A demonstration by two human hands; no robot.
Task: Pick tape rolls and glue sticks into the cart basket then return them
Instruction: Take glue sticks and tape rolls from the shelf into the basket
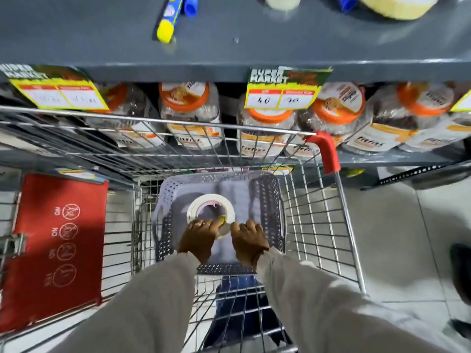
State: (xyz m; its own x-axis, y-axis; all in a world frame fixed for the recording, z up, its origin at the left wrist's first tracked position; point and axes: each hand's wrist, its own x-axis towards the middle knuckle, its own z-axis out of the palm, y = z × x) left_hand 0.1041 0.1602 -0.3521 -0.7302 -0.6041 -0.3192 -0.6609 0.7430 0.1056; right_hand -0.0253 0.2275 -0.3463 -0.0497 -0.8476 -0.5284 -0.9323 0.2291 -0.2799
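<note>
- Single view: head cam, wide-angle, looking steeply down and forward.
- Sits above the cart (339, 225); basket (276, 200) near frame centre, both sleeves enter from the bottom edge.
- Faces the shelf (229, 54), which fills the top third; edges bow with lens distortion.
- Close range, hands near centre.

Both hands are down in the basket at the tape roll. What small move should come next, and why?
Probably lift the tape roll out toward the shelf. The left hand already grips its near edge, the right hand is beside it, and it seems to be the only item in the basket.
</note>
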